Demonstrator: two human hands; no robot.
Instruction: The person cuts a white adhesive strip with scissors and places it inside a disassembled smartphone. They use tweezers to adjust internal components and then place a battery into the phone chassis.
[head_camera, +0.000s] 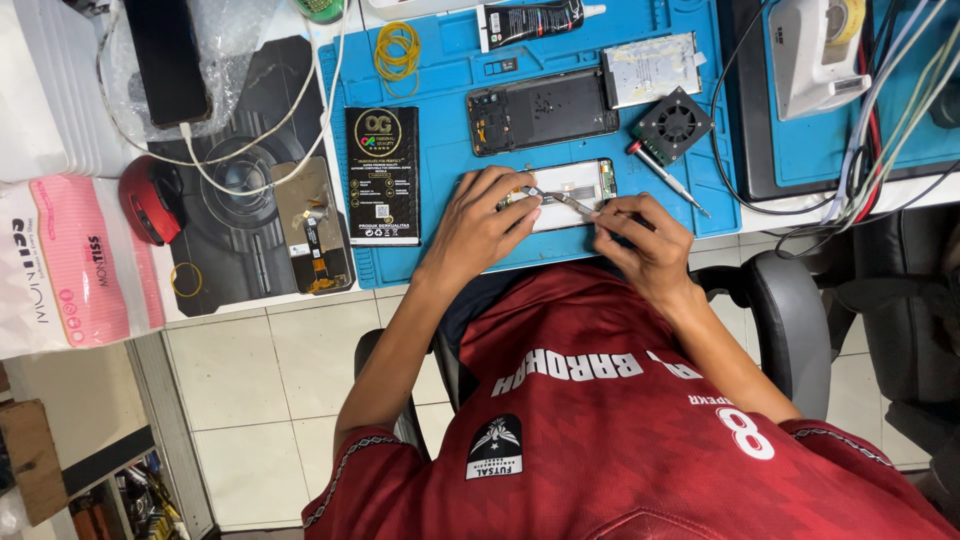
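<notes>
An opened phone body (575, 183) lies on the blue work mat (450, 100) near its front edge. My left hand (482, 222) rests on its left end and steadies it with the fingertips. My right hand (648, 245) pinches metal tweezers (560, 198) whose tips point left over the phone's inside. Both wrists hang over the mat's near edge, above my red shirt.
On the mat lie a second phone frame (540, 110), a silver plate (650, 68), a small black fan (673, 125), a red-tipped screwdriver (668, 178), yellow rubber bands (397, 48), a black tube (530, 22) and a black box (382, 175). A loose screen (312, 225) and red mouse (150, 198) sit left.
</notes>
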